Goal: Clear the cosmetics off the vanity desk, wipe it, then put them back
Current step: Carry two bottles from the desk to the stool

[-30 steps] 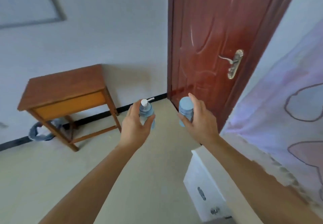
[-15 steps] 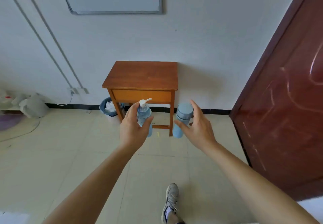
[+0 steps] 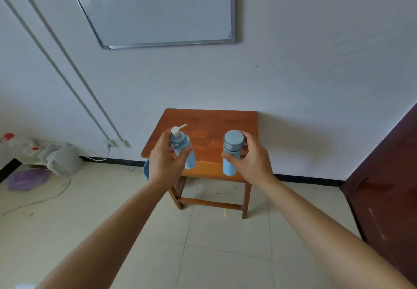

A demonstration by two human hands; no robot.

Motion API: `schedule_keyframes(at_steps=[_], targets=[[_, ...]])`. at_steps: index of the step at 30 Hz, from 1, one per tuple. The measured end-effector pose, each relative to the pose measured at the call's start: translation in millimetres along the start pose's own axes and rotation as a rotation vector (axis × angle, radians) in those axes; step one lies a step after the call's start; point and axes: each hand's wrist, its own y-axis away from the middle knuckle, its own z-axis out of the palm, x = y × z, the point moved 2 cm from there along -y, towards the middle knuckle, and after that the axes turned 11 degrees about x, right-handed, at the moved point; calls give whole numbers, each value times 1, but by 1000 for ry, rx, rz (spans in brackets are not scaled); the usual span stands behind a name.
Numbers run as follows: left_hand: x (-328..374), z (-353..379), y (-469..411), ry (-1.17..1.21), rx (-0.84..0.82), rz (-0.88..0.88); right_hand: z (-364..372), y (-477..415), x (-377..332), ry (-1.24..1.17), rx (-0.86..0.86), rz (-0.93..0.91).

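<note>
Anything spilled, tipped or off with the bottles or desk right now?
Nothing stands out. The left hand holds the pump bottle and the right hand the capped bottle, both roughly upright, held out toward the desk, whose top shows no spill.

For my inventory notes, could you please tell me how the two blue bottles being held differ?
The pump bottle has a white pump with a spout; the capped bottle has a wide, flat blue cap. The pump bottle is in the left hand, the capped bottle in the right hand. Both are pale blue.
</note>
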Motion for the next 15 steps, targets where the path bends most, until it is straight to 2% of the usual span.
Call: schedule_keyframes(at_steps=[5, 15], targets=[[-28, 36, -64, -12, 22, -20, 46, -72, 17, 17, -60, -25], [-138, 159, -226, -15, -155, -38, 163, -206, 98, 107, -99, 90]])
